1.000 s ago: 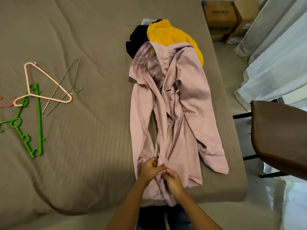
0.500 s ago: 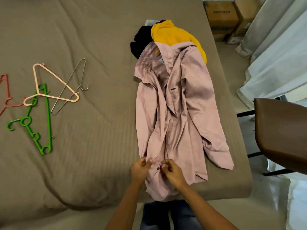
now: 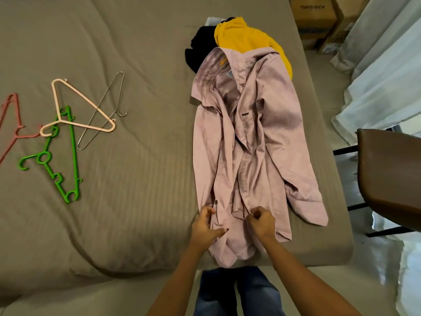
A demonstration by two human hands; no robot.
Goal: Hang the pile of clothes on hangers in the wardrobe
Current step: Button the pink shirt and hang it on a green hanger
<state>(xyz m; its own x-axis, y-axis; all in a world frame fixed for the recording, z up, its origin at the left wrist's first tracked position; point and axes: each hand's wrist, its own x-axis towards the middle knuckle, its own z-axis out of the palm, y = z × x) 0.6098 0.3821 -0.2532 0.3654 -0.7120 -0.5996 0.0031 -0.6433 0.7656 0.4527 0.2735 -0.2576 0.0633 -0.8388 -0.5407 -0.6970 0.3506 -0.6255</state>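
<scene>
The shirt lies lengthwise on the bed, with its hem at the near edge and its collar far, overlapping the yellow top and black garment. The left hand and right hand each have fingers curled, pinching a front edge near the hem (probably at the buttons). The hangers lie well to the left, nearer the left hand.

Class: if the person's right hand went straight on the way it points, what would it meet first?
Probably more of the pink shirt: the right hand points up the bed along the shirt's crumpled front; the yellow garment lies only beyond the collar.
</scene>
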